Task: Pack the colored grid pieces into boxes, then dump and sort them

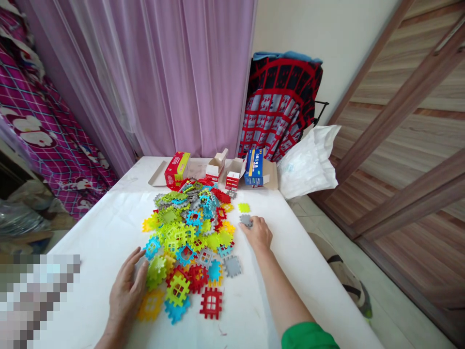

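Head view: right hand (257, 233) on gray tile (246, 221), near table edge (314, 252).

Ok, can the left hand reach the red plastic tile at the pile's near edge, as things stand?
Probably yes: the left hand is close to the red plastic tile, and only the flat yellow-green tile and its neighbours lie between, so the hand could likely pass over them.

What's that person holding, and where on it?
The right hand seems to pinch a grey tile by its edge, with the fingertips. The left hand is open beside the pile, holding nothing.
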`<control>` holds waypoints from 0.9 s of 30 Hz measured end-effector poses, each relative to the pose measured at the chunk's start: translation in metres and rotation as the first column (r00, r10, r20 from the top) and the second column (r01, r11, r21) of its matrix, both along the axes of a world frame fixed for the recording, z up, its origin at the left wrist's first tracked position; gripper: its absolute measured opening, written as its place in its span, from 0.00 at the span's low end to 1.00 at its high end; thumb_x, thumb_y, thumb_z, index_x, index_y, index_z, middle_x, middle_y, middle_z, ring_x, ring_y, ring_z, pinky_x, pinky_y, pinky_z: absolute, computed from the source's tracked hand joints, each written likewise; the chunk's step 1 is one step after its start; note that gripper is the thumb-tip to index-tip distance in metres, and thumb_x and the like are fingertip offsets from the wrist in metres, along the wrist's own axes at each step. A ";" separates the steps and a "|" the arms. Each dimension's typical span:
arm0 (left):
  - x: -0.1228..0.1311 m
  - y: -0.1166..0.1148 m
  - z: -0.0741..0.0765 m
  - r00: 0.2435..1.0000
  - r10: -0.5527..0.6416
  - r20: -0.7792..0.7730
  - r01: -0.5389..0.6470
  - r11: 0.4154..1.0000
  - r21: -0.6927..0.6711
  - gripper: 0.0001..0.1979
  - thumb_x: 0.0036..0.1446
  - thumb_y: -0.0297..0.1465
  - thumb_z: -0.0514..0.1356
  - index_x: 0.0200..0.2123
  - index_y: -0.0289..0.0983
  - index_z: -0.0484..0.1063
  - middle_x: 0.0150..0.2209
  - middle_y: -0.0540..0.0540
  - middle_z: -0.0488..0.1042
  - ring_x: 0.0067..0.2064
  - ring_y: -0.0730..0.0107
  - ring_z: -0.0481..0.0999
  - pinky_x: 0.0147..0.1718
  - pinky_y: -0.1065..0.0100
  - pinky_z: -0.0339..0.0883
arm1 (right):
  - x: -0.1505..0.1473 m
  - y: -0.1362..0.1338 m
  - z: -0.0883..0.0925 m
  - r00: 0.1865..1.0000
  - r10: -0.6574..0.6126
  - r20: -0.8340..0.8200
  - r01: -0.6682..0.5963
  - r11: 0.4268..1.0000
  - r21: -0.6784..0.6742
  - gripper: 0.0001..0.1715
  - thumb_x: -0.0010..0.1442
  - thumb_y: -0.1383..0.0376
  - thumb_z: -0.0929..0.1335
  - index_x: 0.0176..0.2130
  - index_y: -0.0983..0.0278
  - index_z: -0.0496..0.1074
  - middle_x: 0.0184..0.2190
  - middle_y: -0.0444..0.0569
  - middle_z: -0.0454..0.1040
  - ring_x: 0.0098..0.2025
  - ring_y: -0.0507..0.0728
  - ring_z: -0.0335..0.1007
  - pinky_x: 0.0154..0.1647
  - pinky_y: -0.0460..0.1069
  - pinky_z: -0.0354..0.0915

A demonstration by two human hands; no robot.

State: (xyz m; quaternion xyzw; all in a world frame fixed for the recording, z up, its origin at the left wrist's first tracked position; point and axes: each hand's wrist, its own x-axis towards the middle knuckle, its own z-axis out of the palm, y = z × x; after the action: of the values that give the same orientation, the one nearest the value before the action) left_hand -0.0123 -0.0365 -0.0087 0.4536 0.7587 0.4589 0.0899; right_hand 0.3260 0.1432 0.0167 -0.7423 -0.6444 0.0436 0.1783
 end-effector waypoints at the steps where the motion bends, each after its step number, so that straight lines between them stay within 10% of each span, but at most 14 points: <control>1: -0.001 0.002 -0.001 1.000 -0.003 0.010 0.003 1.000 -0.005 0.26 0.55 0.51 0.53 0.49 0.42 0.72 0.59 0.43 0.70 0.60 0.54 0.68 0.60 0.55 0.61 | -0.001 0.002 0.000 1.000 -0.003 0.004 0.003 1.000 0.003 0.22 0.56 0.48 0.70 0.44 0.59 0.71 0.43 0.49 0.72 0.44 0.58 0.71 0.38 0.49 0.62; 13: -0.015 0.051 0.007 0.999 0.032 0.035 -0.032 0.999 0.000 0.26 0.54 0.51 0.53 0.48 0.40 0.73 0.57 0.42 0.72 0.56 0.54 0.72 0.59 0.54 0.63 | -0.001 0.011 -0.004 0.999 -0.032 0.010 0.031 0.999 0.020 0.23 0.54 0.47 0.70 0.43 0.59 0.71 0.42 0.48 0.72 0.43 0.58 0.71 0.36 0.49 0.62; 27: -0.016 0.049 0.007 0.999 0.000 0.034 0.000 1.000 0.009 0.27 0.54 0.52 0.53 0.49 0.41 0.73 0.59 0.42 0.70 0.57 0.54 0.71 0.59 0.53 0.62 | -0.001 0.010 -0.008 0.999 -0.024 0.029 0.021 0.996 0.091 0.20 0.53 0.49 0.71 0.41 0.59 0.72 0.39 0.46 0.71 0.40 0.56 0.69 0.34 0.47 0.59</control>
State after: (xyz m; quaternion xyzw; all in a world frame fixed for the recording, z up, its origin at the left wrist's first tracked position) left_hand -0.0278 0.0120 -0.0014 0.4460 0.7549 0.4701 0.1008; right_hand 0.3254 0.1529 0.0083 -0.7413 -0.6398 0.0011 0.2026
